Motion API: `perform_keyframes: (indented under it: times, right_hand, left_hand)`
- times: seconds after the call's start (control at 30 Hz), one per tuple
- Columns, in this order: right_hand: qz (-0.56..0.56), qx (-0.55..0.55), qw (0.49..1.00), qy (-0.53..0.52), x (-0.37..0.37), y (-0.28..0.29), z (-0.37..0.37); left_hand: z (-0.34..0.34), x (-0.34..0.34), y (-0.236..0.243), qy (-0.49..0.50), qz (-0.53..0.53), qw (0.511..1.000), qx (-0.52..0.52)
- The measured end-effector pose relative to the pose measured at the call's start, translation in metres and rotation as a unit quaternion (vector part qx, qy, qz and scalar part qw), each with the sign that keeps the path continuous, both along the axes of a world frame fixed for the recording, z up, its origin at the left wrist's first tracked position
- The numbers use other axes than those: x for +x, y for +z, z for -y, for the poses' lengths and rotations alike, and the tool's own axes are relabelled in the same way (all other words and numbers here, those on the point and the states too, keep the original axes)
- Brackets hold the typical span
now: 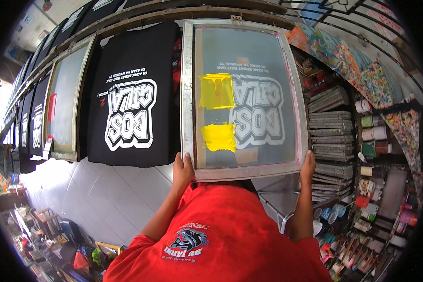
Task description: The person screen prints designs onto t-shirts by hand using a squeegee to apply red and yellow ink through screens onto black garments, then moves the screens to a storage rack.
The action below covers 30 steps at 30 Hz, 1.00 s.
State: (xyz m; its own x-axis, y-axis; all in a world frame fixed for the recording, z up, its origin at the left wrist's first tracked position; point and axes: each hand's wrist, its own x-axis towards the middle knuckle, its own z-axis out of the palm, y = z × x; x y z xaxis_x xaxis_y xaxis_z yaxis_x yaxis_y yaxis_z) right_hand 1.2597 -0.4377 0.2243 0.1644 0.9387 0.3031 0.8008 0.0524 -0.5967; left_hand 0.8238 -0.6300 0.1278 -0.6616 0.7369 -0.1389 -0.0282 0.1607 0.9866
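A screen printing frame (189, 103) with pale metal sides and translucent mesh lies in front of me. My left hand (183, 170) grips its near left corner, thumb up along the side. At the near right corner, my right hand (308, 165) holds the other side with closed fingers. Two patches of yellow ink (218, 137) sit on the left part of the mesh. Through the mesh shows a white lettered print, with dark cloth hard to make out. Left of the frame, a black T-shirt (131, 56) bears a similar white print.
Another screen frame (68, 103) rests farther left, beside more black printed shirts. A wooden rail (141, 19) runs behind them. On the right are stacked screen frames (331, 136), ink tubs (373, 134) and an ink-stained sheet (350, 58). Below left, tiled floor (113, 188) meets clutter.
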Motion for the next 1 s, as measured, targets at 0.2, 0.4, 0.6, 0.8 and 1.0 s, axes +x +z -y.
perform_keyframes:
  times: [0.2,0.4,0.6,0.8,1.0]
  right_hand:
    - [-0.045,0.171,0.984,-0.034,-0.014,0.025,0.063]
    - [-0.093,0.216,0.972,-0.002,-0.044,0.001,0.194]
    - [-0.150,0.154,0.976,0.031,-0.060,-0.080,0.348]
    - [-0.105,-0.054,0.992,0.047,-0.064,-0.109,0.546]
    - [-0.182,-0.013,0.905,-0.384,-0.016,-0.178,1.023]
  left_hand:
    - [0.013,0.004,0.012,-0.033,0.057,0.997,0.027]
    - [0.043,0.000,-0.026,-0.041,0.146,0.982,0.111]
    - [0.133,0.048,-0.126,-0.281,0.270,0.921,-0.014]
    - [0.128,-0.009,-0.250,-0.575,-0.599,0.523,0.192]
    - [0.341,0.126,-0.245,-0.761,-0.519,0.356,-0.154]
